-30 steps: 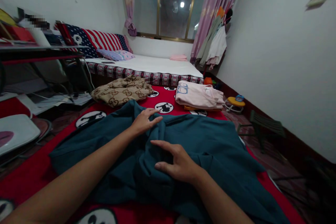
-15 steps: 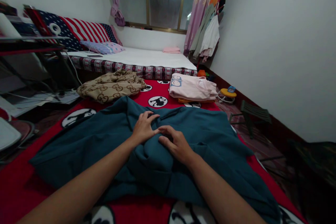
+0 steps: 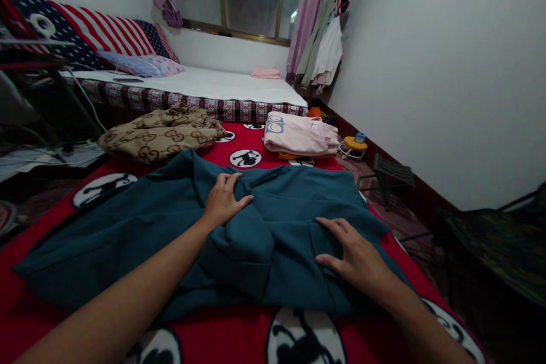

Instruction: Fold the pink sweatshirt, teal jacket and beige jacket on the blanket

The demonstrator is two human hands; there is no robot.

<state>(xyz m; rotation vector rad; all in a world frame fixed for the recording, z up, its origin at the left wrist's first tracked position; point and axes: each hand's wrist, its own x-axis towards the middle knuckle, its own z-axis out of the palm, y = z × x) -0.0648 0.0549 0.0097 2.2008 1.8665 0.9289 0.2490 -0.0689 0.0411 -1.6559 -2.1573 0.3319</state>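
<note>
A dark teal garment (image 3: 128, 233) lies spread and rumpled in front of me, with a bunched fold at its middle. My left hand (image 3: 224, 200) rests on the cloth just above that fold, thumb apart from the fingers. Over the garment's right part is my right hand (image 3: 352, 250), its fingers stretched and spread at a small crease. Neither hand visibly pinches the fabric. Whether the right fingertips press on the cloth or hover just above it, I cannot tell.
Under the garment is a red blanket (image 3: 222, 333) with round black-and-white figures. Beyond lie a brown patterned cloth (image 3: 164, 133) and folded pink clothing (image 3: 301, 135). A white-topped bed (image 3: 222, 84) stands behind. To the right are a folding stool (image 3: 390, 173) and a camouflage chair (image 3: 503, 239).
My right hand has moved right, away from my left hand, across the garment. The left hand stays near the central fold. The whole view has shifted a little to the right.
</note>
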